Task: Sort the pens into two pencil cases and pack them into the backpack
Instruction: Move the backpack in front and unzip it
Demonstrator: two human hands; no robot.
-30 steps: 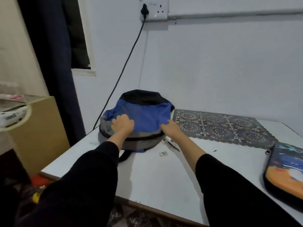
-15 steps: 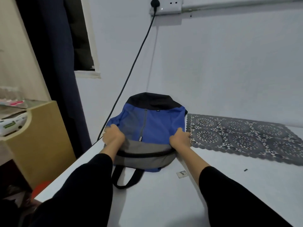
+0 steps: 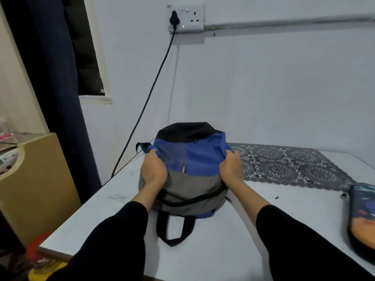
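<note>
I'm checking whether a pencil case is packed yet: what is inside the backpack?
Nothing inside shows: fabric of the backpack covers its contents, the left hand and right hand gripping its sides. One colourful case lies outside, on the table.

Open tabletop (image 3: 294, 211) between backpack (image 3: 194, 159) and case (image 3: 363, 218) — wall (image 3: 263, 88) behind.

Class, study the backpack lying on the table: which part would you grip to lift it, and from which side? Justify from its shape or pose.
Grip the black carry loop, coming from the near edge of the table. The backpack lies flat with that loop splayed open toward the person, clear of the left hand and right hand gripping its blue sides.
</note>
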